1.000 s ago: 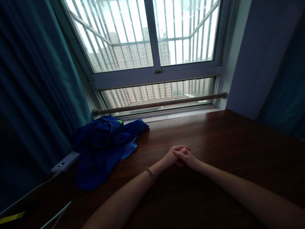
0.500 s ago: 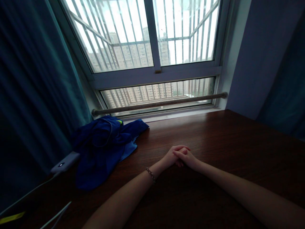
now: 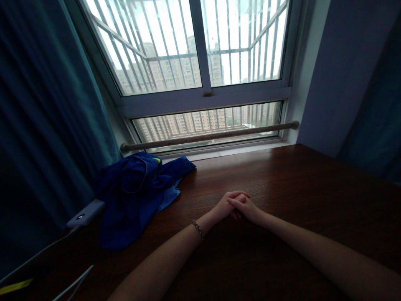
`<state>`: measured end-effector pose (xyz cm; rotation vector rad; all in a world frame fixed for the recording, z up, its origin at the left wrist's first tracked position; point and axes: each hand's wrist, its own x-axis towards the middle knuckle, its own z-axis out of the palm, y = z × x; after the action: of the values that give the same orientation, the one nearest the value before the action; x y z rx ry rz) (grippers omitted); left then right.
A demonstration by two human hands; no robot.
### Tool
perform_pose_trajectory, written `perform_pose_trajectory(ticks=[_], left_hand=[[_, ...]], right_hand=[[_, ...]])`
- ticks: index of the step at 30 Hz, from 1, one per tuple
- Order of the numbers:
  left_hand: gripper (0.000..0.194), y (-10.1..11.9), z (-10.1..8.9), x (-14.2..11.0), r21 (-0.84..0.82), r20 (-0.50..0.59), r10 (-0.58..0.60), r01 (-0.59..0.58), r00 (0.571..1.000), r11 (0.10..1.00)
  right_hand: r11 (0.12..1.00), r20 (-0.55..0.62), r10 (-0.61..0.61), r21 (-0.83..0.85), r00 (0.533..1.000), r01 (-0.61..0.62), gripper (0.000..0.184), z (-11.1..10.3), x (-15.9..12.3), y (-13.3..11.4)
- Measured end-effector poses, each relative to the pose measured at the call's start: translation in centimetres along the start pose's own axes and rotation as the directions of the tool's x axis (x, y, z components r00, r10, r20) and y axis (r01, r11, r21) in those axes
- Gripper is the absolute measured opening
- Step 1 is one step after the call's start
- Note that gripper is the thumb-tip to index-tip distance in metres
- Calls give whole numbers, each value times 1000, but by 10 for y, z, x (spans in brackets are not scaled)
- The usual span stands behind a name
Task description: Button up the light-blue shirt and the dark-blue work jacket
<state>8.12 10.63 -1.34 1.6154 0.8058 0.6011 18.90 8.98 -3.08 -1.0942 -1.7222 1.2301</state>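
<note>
My left hand [image 3: 224,207] and my right hand [image 3: 247,207] rest on the dark wooden table [image 3: 297,188], clasped together with fingers interlaced. Neither holds any object. A beaded bracelet [image 3: 198,229] circles my left wrist. Both forearms lie flat on the tabletop. The nearest thing is a crumpled blue garment [image 3: 138,192], lying apart from my hands to the left.
A phone-like device [image 3: 85,214] with a cable sits at the table's left edge, beside white cords [image 3: 73,284]. A wooden rod [image 3: 209,136] runs along the barred window [image 3: 200,62]. Teal curtains [image 3: 46,117] hang on the left, with a wall on the right.
</note>
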Motion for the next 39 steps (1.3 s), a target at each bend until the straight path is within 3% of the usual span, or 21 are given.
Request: perform_pose_trajectory(ticks=[39], left_hand=[[42, -7, -2, 3, -9, 18, 44, -44, 999, 999]], right_hand=[[1000, -4, -3, 17, 1000, 3, 56, 0, 0, 0]])
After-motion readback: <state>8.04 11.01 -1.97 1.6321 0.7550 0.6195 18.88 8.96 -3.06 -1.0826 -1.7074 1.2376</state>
